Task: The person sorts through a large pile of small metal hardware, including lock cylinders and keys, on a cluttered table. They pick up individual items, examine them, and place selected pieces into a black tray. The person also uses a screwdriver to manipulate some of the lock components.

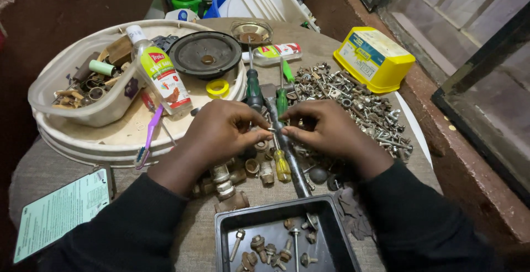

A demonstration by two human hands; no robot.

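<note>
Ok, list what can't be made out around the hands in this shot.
- Head view: the small part pinched between left hand and right hand is covered by fingertips; its kind is unclear.
- The black tray is cut off by the bottom edge.
- Single pieces in the pile of nuts and bolts are too small to tell apart.
- The brass fittings are partly hidden by the left wrist.

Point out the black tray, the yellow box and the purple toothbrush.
Black tray (pixel 345 233): head view, right rim.
Yellow box (pixel 371 56): head view, lid top.
Purple toothbrush (pixel 151 132): head view, handle middle.
</note>
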